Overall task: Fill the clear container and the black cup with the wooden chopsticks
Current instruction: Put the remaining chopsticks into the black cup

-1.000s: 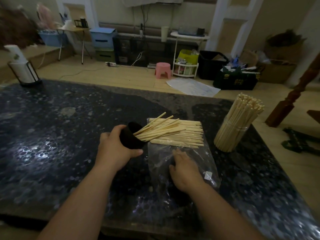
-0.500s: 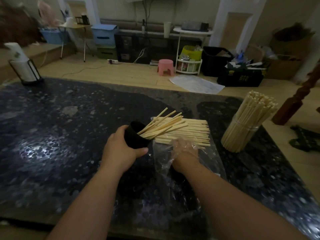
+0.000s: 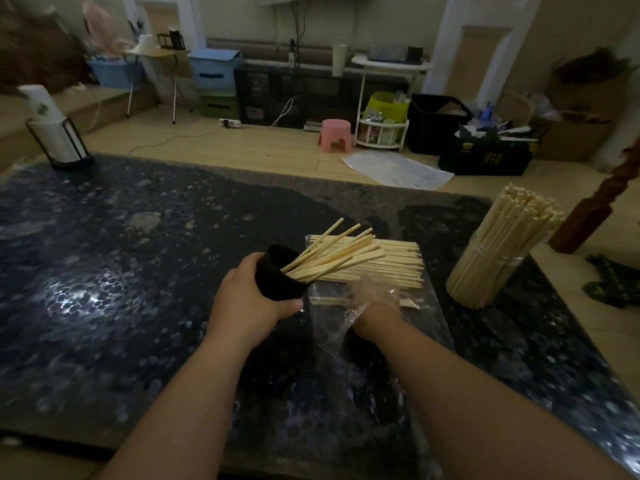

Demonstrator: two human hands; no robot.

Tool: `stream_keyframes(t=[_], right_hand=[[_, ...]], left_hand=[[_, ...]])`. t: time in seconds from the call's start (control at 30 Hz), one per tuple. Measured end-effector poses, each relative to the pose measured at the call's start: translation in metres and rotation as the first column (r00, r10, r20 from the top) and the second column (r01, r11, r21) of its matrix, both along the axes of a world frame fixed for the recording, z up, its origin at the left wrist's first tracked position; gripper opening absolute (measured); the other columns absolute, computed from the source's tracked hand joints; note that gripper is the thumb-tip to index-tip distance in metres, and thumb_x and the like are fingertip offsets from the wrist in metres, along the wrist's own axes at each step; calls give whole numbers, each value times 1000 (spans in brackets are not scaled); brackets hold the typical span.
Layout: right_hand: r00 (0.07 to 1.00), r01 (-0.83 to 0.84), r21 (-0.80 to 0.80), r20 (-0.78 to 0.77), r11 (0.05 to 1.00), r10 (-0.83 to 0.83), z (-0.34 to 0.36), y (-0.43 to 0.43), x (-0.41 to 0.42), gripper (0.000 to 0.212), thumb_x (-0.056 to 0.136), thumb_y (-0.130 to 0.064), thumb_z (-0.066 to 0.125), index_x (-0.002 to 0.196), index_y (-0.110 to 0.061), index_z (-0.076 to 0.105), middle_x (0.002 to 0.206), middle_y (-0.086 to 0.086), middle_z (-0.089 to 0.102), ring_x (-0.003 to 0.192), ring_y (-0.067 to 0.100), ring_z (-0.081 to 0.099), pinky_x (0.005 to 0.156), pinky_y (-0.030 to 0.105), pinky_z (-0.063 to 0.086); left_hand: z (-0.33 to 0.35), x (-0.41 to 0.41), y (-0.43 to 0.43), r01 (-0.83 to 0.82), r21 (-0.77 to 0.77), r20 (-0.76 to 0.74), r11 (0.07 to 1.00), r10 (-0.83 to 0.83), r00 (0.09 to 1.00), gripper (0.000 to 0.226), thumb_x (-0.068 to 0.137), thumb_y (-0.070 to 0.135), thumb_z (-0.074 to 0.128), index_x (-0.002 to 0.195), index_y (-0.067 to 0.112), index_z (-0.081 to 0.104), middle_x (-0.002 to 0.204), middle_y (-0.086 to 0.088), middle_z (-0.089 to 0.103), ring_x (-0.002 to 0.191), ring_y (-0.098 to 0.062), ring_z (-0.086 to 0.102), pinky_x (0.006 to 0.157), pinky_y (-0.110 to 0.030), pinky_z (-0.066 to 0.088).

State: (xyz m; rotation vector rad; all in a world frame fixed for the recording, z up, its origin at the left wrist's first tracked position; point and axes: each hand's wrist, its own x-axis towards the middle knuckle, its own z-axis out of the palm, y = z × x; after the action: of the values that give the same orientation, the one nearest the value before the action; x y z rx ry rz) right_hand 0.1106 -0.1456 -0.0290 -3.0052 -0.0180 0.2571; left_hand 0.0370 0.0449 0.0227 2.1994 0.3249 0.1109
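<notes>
My left hand (image 3: 247, 301) grips the black cup (image 3: 280, 276), tilted to the right, with several wooden chopsticks (image 3: 332, 252) sticking out of its mouth. Behind and right of the cup lies a flat pile of loose chopsticks (image 3: 391, 268) inside a clear plastic bag (image 3: 426, 317). My right hand (image 3: 372, 299) is pushed into the bag's open end, seen through the film, its fingers at the near edge of the pile; whether it holds any chopstick is hidden. At the right stands the clear container (image 3: 485, 275), packed with upright chopsticks (image 3: 516, 220).
The dark speckled table (image 3: 104, 271) stretches left. A paper roll in a black wire holder (image 3: 55, 133) stands at its far left corner. A carved wooden post (image 3: 595, 202) rises beyond the right edge. Floor clutter lies beyond the far edge.
My right hand has slid forward from the bag's near end into the bag, up to the chopstick pile. The left hand keeps the tilted cup in about the same place.
</notes>
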Motion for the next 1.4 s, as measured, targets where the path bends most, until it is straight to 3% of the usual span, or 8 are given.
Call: stream_keyframes(t=[0.1, 0.3, 0.47, 0.67, 0.87, 0.97, 1.17, 1.4], right_hand=[[999, -1, 66, -42, 998, 4, 0, -4, -5, 10, 88, -27, 64, 81, -33, 69, 102, -2, 70, 103, 24, 64, 88, 33, 47], [989, -37, -70, -144, 997, 26, -11, -6, -21, 37, 95, -28, 54, 131, -20, 58, 136, 9, 57, 126, 31, 52, 105, 42, 40], [986, -28, -95, -169, 995, 12, -17, -6, -41, 54, 89, -23, 63, 141, -17, 49, 140, 9, 47, 129, 31, 45, 108, 41, 38], [980, -84, -84, 176, 993, 98, -29, -11, -78, 30, 101, -17, 39, 128, -15, 51, 130, 8, 54, 118, 27, 49, 100, 37, 37], [987, -129, 22, 96, 991, 126, -9, -14, -92, 30, 97, -11, 48, 124, -18, 61, 131, 11, 54, 109, 28, 60, 89, 37, 49], [990, -126, 64, 67, 990, 122, 11, -16, -101, 32, 97, -10, 48, 127, -19, 56, 129, 11, 55, 109, 32, 60, 88, 40, 50], [986, -165, 53, 45, 985, 163, 42, -13, -117, 38, 100, -52, 41, 112, -22, 61, 110, 7, 65, 102, 29, 62, 75, 38, 43], [937, -248, -18, 248, 969, 245, 80, -10, -117, 31, 96, -47, 43, 98, -24, 63, 83, -1, 58, 86, 26, 62, 66, 34, 37]], left_hand=[[1, -1, 0, -1, -4, -1, 1000, 1, 1000, 93, 65, 26, 94, 144, 27, 46, 141, -3, 52, 127, -23, 50, 96, -32, 39], [5, -3, -1, -4, -10, -8, 1000, 4, 1000, 97, 66, 27, 93, 148, 27, 42, 145, -4, 50, 131, -24, 48, 103, -37, 40], [8, -6, -3, 4, -9, -1, 1000, -4, 1000, 100, 66, 28, 93, 150, 26, 39, 148, -6, 47, 133, -26, 47, 104, -35, 38], [14, -11, -6, 34, 5, -20, 999, -34, 999, 101, 68, 27, 92, 153, 25, 37, 151, -8, 44, 136, -26, 44, 106, -36, 37], [16, -14, -3, 29, -48, -29, 998, -30, 999, 95, 65, 23, 94, 145, 23, 44, 144, -4, 52, 128, -24, 50, 91, -31, 39], [16, -13, -1, 11, -41, -50, 999, -13, 999, 99, 60, 22, 96, 144, 22, 44, 143, -5, 52, 127, -26, 51, 95, -35, 43], [18, -16, 0, 6, -24, -66, 1000, -8, 998, 100, 62, 22, 95, 146, 20, 42, 146, -7, 50, 130, -28, 49, 98, -37, 42], [14, -14, 5, -6, 10, -65, 1000, 6, 998, 97, 59, 25, 97, 142, 21, 47, 138, -8, 56, 123, -28, 54, 97, -39, 46]])
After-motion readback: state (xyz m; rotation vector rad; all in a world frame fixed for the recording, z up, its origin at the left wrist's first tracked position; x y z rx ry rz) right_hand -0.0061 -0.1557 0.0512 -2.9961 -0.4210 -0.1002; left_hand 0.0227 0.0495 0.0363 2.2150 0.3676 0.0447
